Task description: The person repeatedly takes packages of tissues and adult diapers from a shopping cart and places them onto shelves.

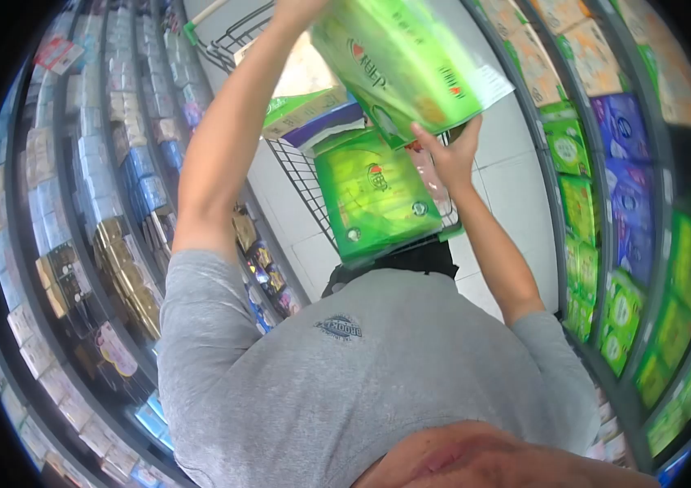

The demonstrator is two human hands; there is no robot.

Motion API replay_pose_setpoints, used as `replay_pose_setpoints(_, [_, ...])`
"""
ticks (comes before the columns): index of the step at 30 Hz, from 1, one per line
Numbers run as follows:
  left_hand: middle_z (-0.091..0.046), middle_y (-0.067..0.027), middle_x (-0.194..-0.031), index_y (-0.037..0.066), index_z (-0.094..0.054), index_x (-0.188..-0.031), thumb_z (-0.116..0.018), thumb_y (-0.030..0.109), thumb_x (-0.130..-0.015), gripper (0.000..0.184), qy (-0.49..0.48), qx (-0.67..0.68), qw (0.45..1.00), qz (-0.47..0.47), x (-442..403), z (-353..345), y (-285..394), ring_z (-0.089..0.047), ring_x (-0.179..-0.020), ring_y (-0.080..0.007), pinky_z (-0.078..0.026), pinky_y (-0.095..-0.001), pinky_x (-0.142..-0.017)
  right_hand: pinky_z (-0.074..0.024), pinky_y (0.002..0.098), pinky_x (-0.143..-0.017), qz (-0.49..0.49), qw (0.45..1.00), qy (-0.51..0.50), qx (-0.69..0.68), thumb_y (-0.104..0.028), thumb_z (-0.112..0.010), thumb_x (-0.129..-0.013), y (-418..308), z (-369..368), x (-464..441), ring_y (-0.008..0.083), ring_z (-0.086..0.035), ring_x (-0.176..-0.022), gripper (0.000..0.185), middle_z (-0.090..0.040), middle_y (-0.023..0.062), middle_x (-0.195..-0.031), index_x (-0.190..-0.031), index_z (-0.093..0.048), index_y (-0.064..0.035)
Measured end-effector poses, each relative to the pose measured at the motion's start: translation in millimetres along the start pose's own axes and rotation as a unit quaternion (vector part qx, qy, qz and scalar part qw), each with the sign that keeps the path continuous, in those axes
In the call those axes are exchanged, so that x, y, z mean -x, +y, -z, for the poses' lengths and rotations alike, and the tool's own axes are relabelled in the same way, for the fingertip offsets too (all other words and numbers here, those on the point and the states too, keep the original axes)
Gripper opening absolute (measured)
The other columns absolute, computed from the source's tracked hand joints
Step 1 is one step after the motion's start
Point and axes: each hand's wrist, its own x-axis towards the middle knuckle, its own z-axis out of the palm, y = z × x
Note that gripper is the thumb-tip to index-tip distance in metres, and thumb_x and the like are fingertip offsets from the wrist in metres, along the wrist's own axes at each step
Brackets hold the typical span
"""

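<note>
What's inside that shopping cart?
In the cart, a large green pack, a pale-topped pack, something purple and something pink show. The held pack hides part of the cart, and whatever lies underneath those goods is covered.

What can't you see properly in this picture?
All in the head view:
- Left hand: partly cut off by the top edge.
- Right hand: partly hidden by the lifted green pack.
- Cart: bottom covered by packs inside.
- Left-side shelf packets: writing small, blurred.

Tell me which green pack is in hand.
The green pack over the cart, gripped by the right hand; the lower pack lies in the cart, the shelf packs sit untouched.
</note>
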Motion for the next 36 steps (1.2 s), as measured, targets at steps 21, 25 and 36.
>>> replay_pose_setpoints(21, [-0.061,-0.0145,-0.11,0.0,-0.051,-0.121,-0.064,0.025,-0.083,0.048,-0.345,0.455,0.758,0.314,379,-68,-48,-0.062,-0.097,-0.0257,-0.051,-0.0362,-0.084,-0.0477,0.0327,-0.086,-0.295,0.928,0.164,-0.161,-0.055,-0.06,-0.084,-62,160,320,0.0202,-0.058,-0.102,0.074,-0.057,0.0149,-0.117,-0.125,-0.048,0.0051])
replay_pose_setpoints(25, [-0.062,-0.0149,-0.106,0.0,-0.053,-0.119,-0.064,0.025,-0.082,0.046,-0.348,0.414,0.765,0.349,397,-94,-28,-0.063,-0.093,-0.0259,-0.053,-0.0365,-0.082,-0.0476,0.0327,-0.084,-0.309,0.918,0.196,-0.154,-0.051,-0.065,-0.081,-66,184,358,0.022,-0.059,-0.1,0.076,-0.058,0.0176,-0.113,-0.122,-0.047,0.0103])
replay_pose_setpoints(36, [-0.046,-0.0122,-0.135,0.005,-0.026,-0.145,-0.061,0.026,-0.088,0.069,-0.634,0.332,0.69,0.107,495,-264,167,-0.048,-0.12,-0.0223,-0.042,-0.0334,-0.097,-0.0514,0.0336,-0.081,-0.097,0.829,0.439,-0.332,-0.032,-0.063,-0.085,-129,353,512,0.0225,-0.062,-0.093,0.049,-0.062,0.0136,-0.106,-0.119,-0.052,0.001])
